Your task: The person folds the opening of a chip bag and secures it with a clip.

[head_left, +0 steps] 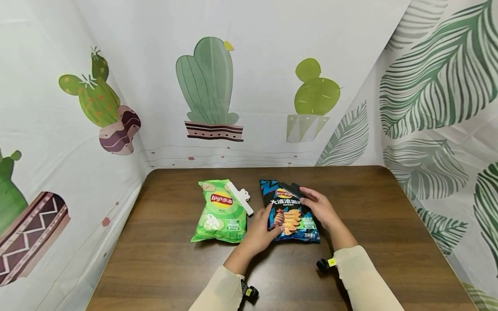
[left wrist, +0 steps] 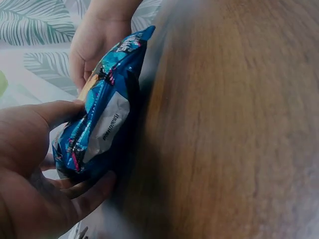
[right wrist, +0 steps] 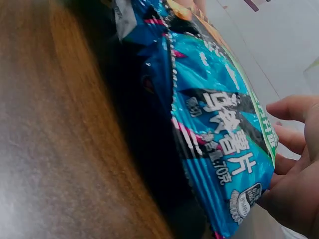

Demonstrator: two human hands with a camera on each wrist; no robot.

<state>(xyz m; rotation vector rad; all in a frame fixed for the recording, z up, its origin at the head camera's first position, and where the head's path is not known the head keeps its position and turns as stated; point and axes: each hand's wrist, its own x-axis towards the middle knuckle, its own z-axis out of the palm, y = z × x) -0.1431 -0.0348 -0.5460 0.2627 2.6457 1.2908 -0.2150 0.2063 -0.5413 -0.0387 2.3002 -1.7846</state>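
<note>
A blue-and-black bag of potato chips point(head_left: 289, 220) lies on the table, its printed front facing up. My left hand point(head_left: 260, 231) grips its left edge; in the left wrist view the thumb point(left wrist: 62, 110) presses on the front and the fingers reach beneath the bag. A black bag clip point(head_left: 289, 189) sits slanted across the bag's top right corner. My right hand point(head_left: 320, 208) holds the clip's outer end between thumb and fingers. In the right wrist view that hand point(right wrist: 294, 154) is beside the bag, and the clip is hidden.
To the left lies a green bag of potato chips point(head_left: 219, 216), with a white bag clip point(head_left: 240, 198) slanted over its top right corner. Both bags are on a brown wooden table point(head_left: 163, 268). A printed cloth point(head_left: 264, 86) hangs behind the table's far edge.
</note>
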